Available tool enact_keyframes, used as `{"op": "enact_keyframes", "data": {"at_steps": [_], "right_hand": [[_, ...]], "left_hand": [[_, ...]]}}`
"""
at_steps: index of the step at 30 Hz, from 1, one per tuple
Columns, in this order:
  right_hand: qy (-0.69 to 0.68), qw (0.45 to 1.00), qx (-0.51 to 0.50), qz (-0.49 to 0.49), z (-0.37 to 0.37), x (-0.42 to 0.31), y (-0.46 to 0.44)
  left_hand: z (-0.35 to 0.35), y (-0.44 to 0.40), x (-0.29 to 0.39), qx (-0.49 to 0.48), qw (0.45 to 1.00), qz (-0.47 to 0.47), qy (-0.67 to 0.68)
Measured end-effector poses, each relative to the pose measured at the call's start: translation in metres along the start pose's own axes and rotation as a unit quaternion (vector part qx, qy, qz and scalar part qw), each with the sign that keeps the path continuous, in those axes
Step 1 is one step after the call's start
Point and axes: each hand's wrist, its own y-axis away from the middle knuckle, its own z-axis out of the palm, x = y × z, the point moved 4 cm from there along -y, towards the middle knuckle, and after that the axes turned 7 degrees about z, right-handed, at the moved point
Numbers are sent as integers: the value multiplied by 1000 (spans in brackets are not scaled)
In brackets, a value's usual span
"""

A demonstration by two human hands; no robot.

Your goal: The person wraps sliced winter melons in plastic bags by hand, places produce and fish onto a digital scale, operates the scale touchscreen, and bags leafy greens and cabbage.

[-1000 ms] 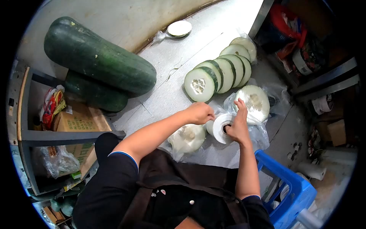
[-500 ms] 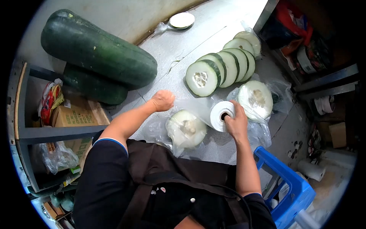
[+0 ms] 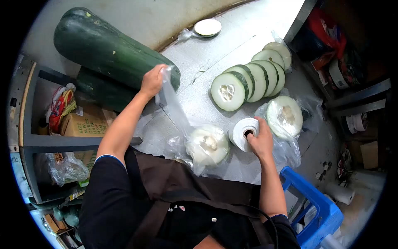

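Note:
My left hand (image 3: 152, 81) is closed on one end of a clear plastic bag (image 3: 172, 97), a long strip hanging down toward a winter melon slice (image 3: 208, 143) wrapped in plastic. In my right hand (image 3: 261, 140) is a white roll of plastic bags (image 3: 240, 132), gripped with the thumb by its core hole. I see no film joining the strip to the roll. Just right of the roll lies another wrapped slice (image 3: 286, 116). Beyond it, several cut winter melon slices (image 3: 228, 91) lean in a row, green rind around pale flesh.
Whole winter melons (image 3: 112, 50) lie at the back left, one over another. A small wrapped end piece (image 3: 207, 27) sits by the wall. At left is a metal shelf (image 3: 83, 142) with a cardboard box (image 3: 85, 124); a blue plastic stool (image 3: 315, 207) stands at right.
My left hand has moved up and left, drawing the plastic strip away from the roll into a long hanging length. My right hand still holds the roll, slightly lower.

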Motion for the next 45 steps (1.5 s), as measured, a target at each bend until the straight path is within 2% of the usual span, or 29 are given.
{"op": "enact_keyframes", "data": {"at_steps": [1,3,4,6,8,12,15,16,17,18,20,21,23,24,25,27,30,32,33,35,37,38,39,40,41,42,43,44,45], "right_hand": [[11,999,20,-27,0,-4,0],[34,994,62,-77,-1,-7,-1],[2,987,95,-127,-5,-18,1],[-61,959,162,-224,-15,-50,8],[-123,946,152,-258,-15,-73,17],[-195,928,144,-283,-16,-111,36],[-140,940,62,-305,7,-98,30],[-88,950,63,-292,6,-98,34],[-134,970,-16,-204,12,-92,32],[-178,973,-96,-113,20,-87,32],[-302,928,-213,51,29,-81,36],[-371,902,-209,74,30,-82,35],[-499,832,-208,123,35,-83,37],[-518,822,-198,128,34,-88,39],[-499,835,-206,106,36,-87,39],[-463,859,-211,55,39,-82,37],[-481,842,-212,122,38,-83,37],[-493,829,-216,151,41,-83,38],[-516,820,-193,156,42,-81,36],[-557,801,-142,165,42,-64,26],[-582,798,-21,155,19,-51,16],[-533,840,27,96,9,-39,11],[-480,873,75,35,4,-28,7],[-388,919,74,-15,5,-27,6],[-290,952,75,-65,7,-26,5],[-188,973,76,-111,8,-28,4],[-136,968,102,-183,9,-36,7],[-82,956,124,-252,14,-48,15],[-25,939,141,-313,21,-56,22]], "left_hand": [[-14,-10,32,-6,995,-38,88],[-25,-17,71,-4,967,-4,253],[-29,-18,87,-5,943,13,333],[-32,-15,115,-75,891,-26,447],[-30,-10,144,-139,822,-49,550],[-24,-7,182,-228,829,51,508],[-20,-3,199,-262,841,80,467],[-19,-3,200,-257,851,76,452],[-19,-2,200,-252,860,71,437],[-28,-1,193,-189,889,66,413],[-58,11,177,-60,930,54,358],[-69,17,175,2,943,50,329],[-63,43,198,-184,896,60,399],[-45,54,206,-272,899,11,344],[-26,64,203,-270,912,5,309],[3,77,189,-221,889,-74,393],[26,84,196,-217,826,-103,510],[35,87,191,-251,797,-157,526],[38,85,187,-267,783,-179,533],[33,72,174,-249,779,-152,555],[38,52,121,-195,813,-171,521],[44,43,80,-178,843,-204,465],[53,38,40,-230,818,-232,473],[49,35,23,-241,690,-286,619],[48,28,14,-247,572,-274,733],[61,19,1,-211,618,-282,703],[75,9,-14,-174,662,-289,670],[103,-12,-8,-227,803,-222,504],[142,-33,11,-272,898,-144,314]]}}
